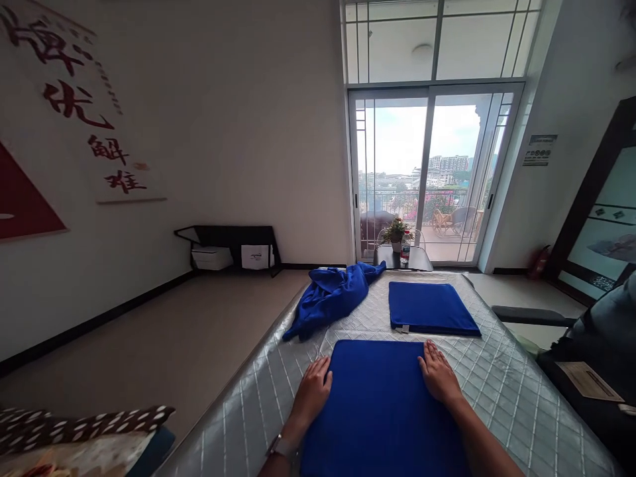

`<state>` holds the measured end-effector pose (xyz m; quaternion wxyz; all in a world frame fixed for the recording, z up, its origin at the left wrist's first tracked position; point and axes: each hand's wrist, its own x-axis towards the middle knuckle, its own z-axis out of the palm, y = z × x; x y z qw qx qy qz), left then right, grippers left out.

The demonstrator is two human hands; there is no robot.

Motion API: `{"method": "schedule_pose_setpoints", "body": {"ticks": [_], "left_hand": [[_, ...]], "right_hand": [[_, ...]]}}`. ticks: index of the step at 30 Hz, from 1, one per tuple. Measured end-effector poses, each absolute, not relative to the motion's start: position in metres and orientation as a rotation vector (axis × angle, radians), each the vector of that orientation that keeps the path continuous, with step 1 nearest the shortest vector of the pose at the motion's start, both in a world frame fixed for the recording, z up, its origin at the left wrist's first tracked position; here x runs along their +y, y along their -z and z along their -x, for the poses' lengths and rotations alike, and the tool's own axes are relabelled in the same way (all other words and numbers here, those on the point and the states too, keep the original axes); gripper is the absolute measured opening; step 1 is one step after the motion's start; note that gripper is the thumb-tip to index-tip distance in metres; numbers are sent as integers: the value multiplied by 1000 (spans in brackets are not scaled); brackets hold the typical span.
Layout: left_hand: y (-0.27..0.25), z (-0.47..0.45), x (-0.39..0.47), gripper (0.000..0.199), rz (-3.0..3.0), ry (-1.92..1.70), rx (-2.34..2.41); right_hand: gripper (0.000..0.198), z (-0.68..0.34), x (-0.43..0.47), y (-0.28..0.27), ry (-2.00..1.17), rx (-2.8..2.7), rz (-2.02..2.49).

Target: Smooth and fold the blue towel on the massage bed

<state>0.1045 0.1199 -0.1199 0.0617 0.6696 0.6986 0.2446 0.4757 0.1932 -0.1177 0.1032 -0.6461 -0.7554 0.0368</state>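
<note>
A smooth blue cloth (377,407), folded into a flat rectangle, lies on the quilted silvery mattress (501,391) right in front of me. My left hand (315,381) rests along its left edge near the far corner, fingers stretched out and thumb a little apart. On the opposite edge lies my right hand (440,372), palm down with its fingers extended. Neither hand grips anything. Just beyond is a second folded blue cloth (431,308) with a small white tag at its near edge. A crumpled blue cloth (334,293) is heaped at the far left of the mattress.
Past the mattress, a small table (415,258) holds a potted plant (396,232) and a bottle (405,248). A dark chair (596,331) stands at the right. A polka-dot pillow (84,427) is at the lower left. A black rack (233,242) leans by the wall.
</note>
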Motion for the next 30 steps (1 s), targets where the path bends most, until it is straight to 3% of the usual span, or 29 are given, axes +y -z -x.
{"method": "schedule_pose_setpoints", "body": {"ticks": [14,22,30], "left_hand": [[104,-129,114,56,-2063,-675,2137],[96,-244,144,56,-2497,-581,1598],[103,-354,188,61,-2507,-619,1558]], "right_hand": [[67,-478,189,115,-170,-2175,1896],[65,-479,192,119,-159,-2178,1885],[65,-482,190,123,-120,-2214,1859]]}}
